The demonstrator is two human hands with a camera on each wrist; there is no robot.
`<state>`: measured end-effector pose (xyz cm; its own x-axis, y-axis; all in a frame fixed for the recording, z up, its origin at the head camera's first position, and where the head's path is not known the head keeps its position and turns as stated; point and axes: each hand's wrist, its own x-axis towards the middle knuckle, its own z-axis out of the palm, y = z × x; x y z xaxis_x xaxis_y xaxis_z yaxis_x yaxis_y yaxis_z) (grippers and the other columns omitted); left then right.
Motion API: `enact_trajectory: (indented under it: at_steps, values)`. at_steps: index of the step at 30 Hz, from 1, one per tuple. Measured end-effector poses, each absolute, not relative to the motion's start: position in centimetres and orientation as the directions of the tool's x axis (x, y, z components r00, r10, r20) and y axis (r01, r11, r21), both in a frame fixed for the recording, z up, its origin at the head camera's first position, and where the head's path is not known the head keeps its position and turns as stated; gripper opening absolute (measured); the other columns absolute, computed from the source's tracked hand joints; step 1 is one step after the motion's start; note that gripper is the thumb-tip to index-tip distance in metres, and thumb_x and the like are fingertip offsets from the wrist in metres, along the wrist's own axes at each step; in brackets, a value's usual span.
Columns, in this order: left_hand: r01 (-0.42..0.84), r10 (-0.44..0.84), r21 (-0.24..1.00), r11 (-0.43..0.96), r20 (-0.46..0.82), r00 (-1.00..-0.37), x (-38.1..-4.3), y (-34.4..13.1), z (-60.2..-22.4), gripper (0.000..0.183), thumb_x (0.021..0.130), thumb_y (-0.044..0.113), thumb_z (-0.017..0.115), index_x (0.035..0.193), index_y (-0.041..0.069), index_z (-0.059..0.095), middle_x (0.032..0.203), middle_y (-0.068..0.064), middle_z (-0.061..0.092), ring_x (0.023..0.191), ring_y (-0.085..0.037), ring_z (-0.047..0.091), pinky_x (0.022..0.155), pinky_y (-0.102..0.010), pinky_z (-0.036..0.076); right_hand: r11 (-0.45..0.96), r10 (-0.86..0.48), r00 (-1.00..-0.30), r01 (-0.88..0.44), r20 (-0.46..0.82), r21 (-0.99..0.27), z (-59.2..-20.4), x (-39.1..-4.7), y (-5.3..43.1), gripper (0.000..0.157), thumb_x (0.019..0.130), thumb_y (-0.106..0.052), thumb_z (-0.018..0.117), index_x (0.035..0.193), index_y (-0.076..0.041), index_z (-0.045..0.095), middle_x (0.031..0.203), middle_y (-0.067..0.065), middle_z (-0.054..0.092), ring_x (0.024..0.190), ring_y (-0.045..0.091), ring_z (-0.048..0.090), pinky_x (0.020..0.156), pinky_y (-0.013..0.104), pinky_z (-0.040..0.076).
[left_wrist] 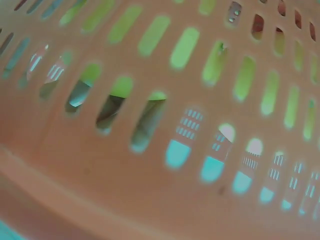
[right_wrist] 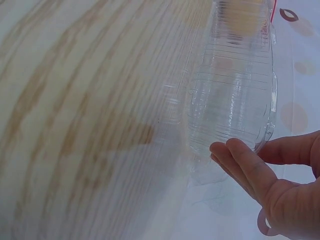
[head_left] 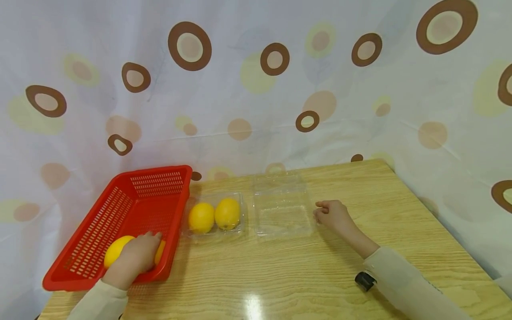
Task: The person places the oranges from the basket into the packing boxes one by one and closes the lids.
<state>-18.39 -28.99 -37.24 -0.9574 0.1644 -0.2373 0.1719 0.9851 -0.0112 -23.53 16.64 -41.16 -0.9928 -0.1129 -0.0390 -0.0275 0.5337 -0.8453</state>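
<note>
Down inside the red basket, my left hand curls over an orange, which shows only as a strip past the fingers. Another orange lies left of that hand. The left wrist view holds just the slotted basket wall up close; the hand is out of it. My right hand pinches the right edge of an open clear plastic box on the table. In the right wrist view, the thumb and fingers of that hand meet at the box rim.
Between the basket and the open box stands a second clear plastic box with two oranges side by side. Everything stands on a wooden table. A patterned curtain hangs behind its back edge.
</note>
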Motion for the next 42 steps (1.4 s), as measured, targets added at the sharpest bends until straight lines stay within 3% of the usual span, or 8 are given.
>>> enact_trajectory:
  at_steps: [10,18,24,30,35,42]
  values:
    - [0.217,0.209,-0.057,0.974,-0.116,-0.971,-17.8,-29.2,-36.4,0.067,0.067,0.016,0.082,0.121,-0.010,0.054,0.103,-0.024,0.058,0.087,-0.040,0.052,0.081,-0.056,0.048,0.535,-0.116,-0.992,-0.027,-0.042,-0.845,-41.0,-23.6,16.6,0.039,0.096,0.000,0.049,0.127,0.023,0.045,0.114,0.036,0.059,0.093,0.038,0.066,0.071,0.038,0.057]
    - [0.222,0.223,-0.080,0.972,0.005,-0.975,-17.5,-29.1,-35.0,0.068,0.061,0.024,0.084,0.111,-0.009,0.051,0.086,-0.018,0.050,0.074,-0.032,0.045,0.069,-0.049,0.048,0.550,-0.114,-0.993,-0.037,-0.031,-0.834,-41.3,-23.6,16.6,0.039,0.096,-0.001,0.051,0.127,0.022,0.046,0.114,0.036,0.059,0.094,0.038,0.066,0.070,0.037,0.057]
    - [0.194,0.197,-0.043,0.980,0.103,-0.975,-17.3,-28.8,-34.5,0.071,0.060,0.021,0.085,0.109,-0.012,0.047,0.083,-0.021,0.044,0.070,-0.032,0.044,0.059,-0.045,0.048,0.578,-0.115,-0.993,-0.057,-0.012,-0.814,-41.3,-23.6,16.6,0.039,0.095,-0.002,0.052,0.126,0.022,0.047,0.113,0.035,0.060,0.094,0.038,0.066,0.063,0.030,0.055]
    - [0.180,0.174,0.011,0.984,0.191,-0.966,-17.0,-27.9,-33.9,0.077,0.063,0.022,0.083,0.115,-0.013,0.041,0.093,-0.028,0.042,0.073,-0.037,0.045,0.061,-0.048,0.050,0.581,-0.120,-0.993,-0.069,-0.002,-0.811,-41.3,-23.7,16.7,0.038,0.095,-0.001,0.052,0.125,0.023,0.048,0.109,0.034,0.062,0.091,0.037,0.067,0.065,0.031,0.056]
    - [0.220,0.185,0.072,0.973,0.331,-0.925,-16.4,-26.4,-33.3,0.079,0.064,0.019,0.082,0.121,-0.013,0.040,0.101,-0.031,0.041,0.084,-0.043,0.044,0.063,-0.049,0.053,0.587,-0.124,-0.992,-0.082,0.010,-0.806,-41.4,-23.8,16.8,0.039,0.094,-0.001,0.052,0.123,0.023,0.049,0.103,0.031,0.066,0.088,0.036,0.068,0.064,0.029,0.055]
    - [0.348,0.256,0.068,0.935,0.550,-0.795,-16.3,-23.3,-32.8,0.083,0.056,0.018,0.089,0.120,-0.008,0.043,0.104,-0.030,0.042,0.086,-0.043,0.045,0.063,-0.047,0.053,0.589,-0.125,-0.992,-0.074,-0.001,-0.805,-41.2,-23.6,16.7,0.040,0.094,-0.003,0.052,0.125,0.022,0.048,0.109,0.033,0.063,0.094,0.038,0.067,0.060,0.027,0.053]
